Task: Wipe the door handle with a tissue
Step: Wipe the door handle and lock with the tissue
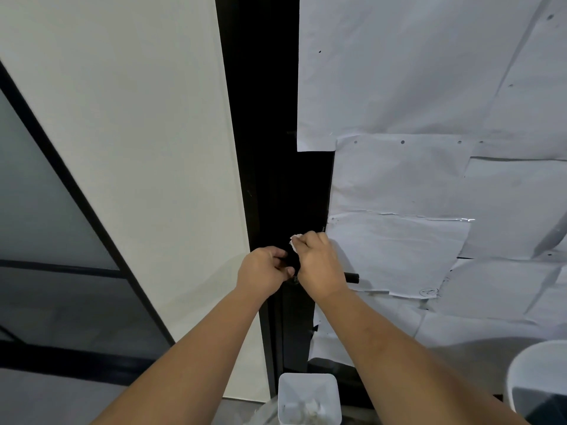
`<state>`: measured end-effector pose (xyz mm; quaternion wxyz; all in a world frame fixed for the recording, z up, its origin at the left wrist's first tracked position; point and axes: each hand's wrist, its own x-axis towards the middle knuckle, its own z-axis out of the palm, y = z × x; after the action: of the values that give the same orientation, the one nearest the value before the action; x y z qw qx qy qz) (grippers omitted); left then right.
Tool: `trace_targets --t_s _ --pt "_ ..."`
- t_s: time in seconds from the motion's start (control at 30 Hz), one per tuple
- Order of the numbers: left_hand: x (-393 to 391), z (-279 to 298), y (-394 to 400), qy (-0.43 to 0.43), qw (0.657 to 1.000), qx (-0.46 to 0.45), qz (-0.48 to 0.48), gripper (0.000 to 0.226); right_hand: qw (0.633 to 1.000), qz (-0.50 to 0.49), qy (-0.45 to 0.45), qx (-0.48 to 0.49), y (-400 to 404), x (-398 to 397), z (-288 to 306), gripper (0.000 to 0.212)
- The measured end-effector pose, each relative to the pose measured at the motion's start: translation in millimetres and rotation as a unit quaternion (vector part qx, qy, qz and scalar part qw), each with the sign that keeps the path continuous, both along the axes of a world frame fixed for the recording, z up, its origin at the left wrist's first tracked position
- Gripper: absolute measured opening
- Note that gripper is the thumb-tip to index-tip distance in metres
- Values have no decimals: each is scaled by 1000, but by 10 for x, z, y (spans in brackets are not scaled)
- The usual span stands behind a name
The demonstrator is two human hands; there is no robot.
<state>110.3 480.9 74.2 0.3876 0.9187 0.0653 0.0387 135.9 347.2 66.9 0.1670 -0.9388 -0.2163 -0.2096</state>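
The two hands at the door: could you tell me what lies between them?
In the head view, only dark door hardware shows between the left hand and right hand, which holds the tissue.

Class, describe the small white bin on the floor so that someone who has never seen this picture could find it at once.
Start at the black door running down the middle, with white paper sheets taped across its right side. Follow it down to the floor: the small white bin stands at its foot, between the person's forearms. It is square with rounded corners and holds crumpled tissues, unlike the larger round white container at the right edge.
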Motion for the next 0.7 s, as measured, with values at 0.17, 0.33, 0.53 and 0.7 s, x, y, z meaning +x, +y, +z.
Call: trace_targets --t_s 0.17,0.33,0.53,0.7 --pt "14 -31 -2 11 999 -25 -22 36 989 -68 76 111 -56 -21 -110 53" --pt "37 -62 -10 26 998 -55 -18 33 950 -157 202 179 -18 7 102 32" --pt "61 -92 16 31 997 -75 -15 32 884 -221 309 271 25 45 236 16" --pt "90 -108 19 28 997 -72 -22 31 901 -230 293 222 59 -2 196 15"
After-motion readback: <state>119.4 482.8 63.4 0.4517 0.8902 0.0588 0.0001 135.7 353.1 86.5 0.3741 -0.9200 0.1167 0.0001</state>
